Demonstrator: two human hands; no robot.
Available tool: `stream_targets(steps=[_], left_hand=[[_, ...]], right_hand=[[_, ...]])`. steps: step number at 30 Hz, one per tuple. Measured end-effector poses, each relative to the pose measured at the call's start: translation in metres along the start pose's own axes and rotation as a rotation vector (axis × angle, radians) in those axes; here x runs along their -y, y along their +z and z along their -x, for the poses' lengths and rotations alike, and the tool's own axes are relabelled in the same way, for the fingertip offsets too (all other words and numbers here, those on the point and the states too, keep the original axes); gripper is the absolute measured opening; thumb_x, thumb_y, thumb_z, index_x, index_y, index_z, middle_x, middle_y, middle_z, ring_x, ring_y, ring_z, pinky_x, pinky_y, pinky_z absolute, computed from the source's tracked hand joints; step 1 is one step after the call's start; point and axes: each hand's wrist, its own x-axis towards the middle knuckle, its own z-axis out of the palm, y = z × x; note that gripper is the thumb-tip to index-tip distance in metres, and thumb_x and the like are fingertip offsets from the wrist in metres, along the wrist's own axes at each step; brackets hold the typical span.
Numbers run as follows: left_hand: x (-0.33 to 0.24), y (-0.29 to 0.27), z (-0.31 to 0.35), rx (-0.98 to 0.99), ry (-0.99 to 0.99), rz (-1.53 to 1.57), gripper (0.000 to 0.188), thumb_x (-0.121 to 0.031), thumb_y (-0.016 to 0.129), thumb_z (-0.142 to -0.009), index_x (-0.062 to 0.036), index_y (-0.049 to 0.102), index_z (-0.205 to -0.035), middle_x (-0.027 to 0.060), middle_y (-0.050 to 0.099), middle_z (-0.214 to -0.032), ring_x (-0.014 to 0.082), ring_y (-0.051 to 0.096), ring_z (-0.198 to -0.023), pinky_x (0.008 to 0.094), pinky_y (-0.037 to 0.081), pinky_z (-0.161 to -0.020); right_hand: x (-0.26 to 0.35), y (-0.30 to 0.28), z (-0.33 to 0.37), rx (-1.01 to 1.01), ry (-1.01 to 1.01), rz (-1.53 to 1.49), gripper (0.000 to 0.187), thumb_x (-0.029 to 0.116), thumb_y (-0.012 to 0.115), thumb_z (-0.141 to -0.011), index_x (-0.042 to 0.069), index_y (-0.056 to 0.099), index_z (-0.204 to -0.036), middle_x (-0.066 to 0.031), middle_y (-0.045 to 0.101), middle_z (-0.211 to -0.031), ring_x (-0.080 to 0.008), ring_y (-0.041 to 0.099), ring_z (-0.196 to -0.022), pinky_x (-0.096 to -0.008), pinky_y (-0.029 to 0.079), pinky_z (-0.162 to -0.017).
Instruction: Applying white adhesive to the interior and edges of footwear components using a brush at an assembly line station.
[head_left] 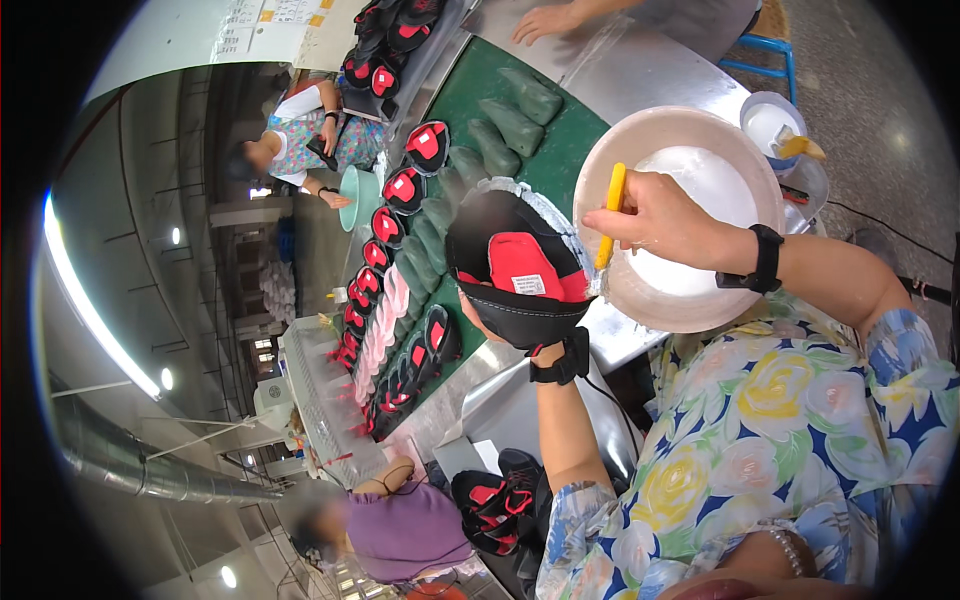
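Observation:
My left hand (478, 316) holds a black shoe upper (530, 312) with a red lining, its palm and most fingers hidden behind it. A whitish coating lies along the upper's far and right edges. Pinched in my right hand (665, 215) is a yellow-handled brush (612, 215); its tip points down at the upper's right edge and seems to touch it. Under my right hand stands a large pale basin (640, 122) with white liquid inside. Both wrists wear black bands.
A green conveyor belt (590, 130) carries grey-green shoe lasts (530, 95), black-and-red uppers (405, 190) and pink pieces (380, 320). A small tub (765, 115) with another brush stands beyond the basin. Co-workers (320, 120) sit around; another's hand (545, 22) rests at the top. Shoes (500, 500) lie nearby.

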Motion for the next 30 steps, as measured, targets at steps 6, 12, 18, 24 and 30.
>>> stream_targets(steps=[6,12,18,24,30], left_hand=[[0.013,-0.034,-0.034,0.017,-0.129,0.001,0.055,-0.025,0.052,-0.101,-0.0112,0.034,-0.152,0.0139,0.052,-0.143,0.0285,0.047,-0.134,0.0479,0.034,-0.113],[-0.013,-0.049,0.027,0.068,-0.254,0.021,0.055,-0.023,0.053,-0.101,-0.012,0.033,-0.151,0.0137,0.052,-0.142,0.0283,0.049,-0.131,0.0467,0.037,-0.109],[-0.017,-0.005,0.064,0.138,-0.368,0.075,0.055,-0.02,0.053,-0.1,-0.0129,0.033,-0.15,0.0135,0.053,-0.14,0.028,0.051,-0.128,0.0454,0.04,-0.105],[-0.015,-0.016,0.066,0.183,-0.49,0.111,0.055,-0.018,0.054,-0.099,-0.0137,0.033,-0.15,0.0133,0.054,-0.138,0.0277,0.054,-0.125,0.0442,0.043,-0.1],[-0.006,-0.029,0.055,0.221,-0.617,0.144,0.055,-0.016,0.055,-0.098,-0.0146,0.032,-0.149,0.0131,0.054,-0.137,0.0274,0.056,-0.122,0.0429,0.047,-0.096]], right_hand=[[0.003,-0.025,-0.008,0.142,-0.349,0.073,0.025,0.022,0.075,-0.089,0.001,0.062,-0.092,-0.007,0.067,-0.079,-0.0127,0.065,-0.071,-0.0281,0.05,-0.064],[0.02,-0.033,-0.011,0.28,-0.732,0.267,0.01,0.013,0.071,-0.09,0.006,0.066,-0.094,-0.0083,0.07,-0.091,-0.0249,0.068,-0.088,-0.0319,0.053,-0.077],[0.022,0.007,-0.01,0.564,-1.157,0.119,0.008,0.007,0.07,-0.083,0.007,0.065,-0.09,-0.0061,0.069,-0.089,-0.0256,0.067,-0.09,-0.0349,0.055,-0.077],[0.014,-0.016,-0.028,0.505,-1.01,0.416,0.009,0.012,0.067,-0.086,0.005,0.062,-0.085,-0.0091,0.067,-0.085,-0.0276,0.066,-0.086,-0.0363,0.054,-0.075],[0.011,-0.047,-0.034,0.488,-0.776,0.523,0.01,0.015,0.071,-0.089,0.006,0.066,-0.09,-0.0099,0.069,-0.088,-0.0292,0.066,-0.086,-0.0367,0.053,-0.077]])
